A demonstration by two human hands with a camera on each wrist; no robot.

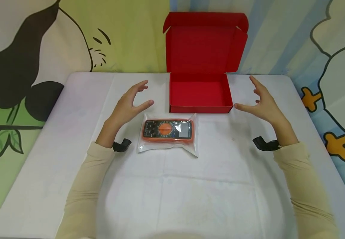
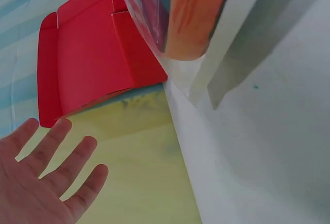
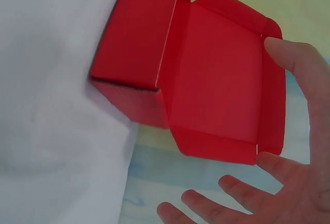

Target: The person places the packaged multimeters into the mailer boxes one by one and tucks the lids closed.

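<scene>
A red cardboard box [image 1: 200, 89] stands at the back of the table with its lid [image 1: 205, 46] raised. In front of it lies an orange and black multimeter [image 1: 168, 130], sealed in a clear plastic bag [image 1: 187, 146]. My left hand [image 1: 128, 105] hovers left of the box and behind the multimeter's left end, fingers spread, holding nothing. On the other side, my right hand [image 1: 263, 103] is held beside the box's right wall, its thumb tip close to the front corner; whether they touch I cannot tell. Spread fingers also show in the right wrist view, with the box [image 3: 134, 33] beyond.
A white cloth covers the table [image 1: 208, 199]. Behind it hangs a curtain [image 1: 130, 36] printed with cartoon figures, directly at the raised lid's back. Black wrist straps with small camera mounts [image 1: 121, 145] stick out inward from both wrists.
</scene>
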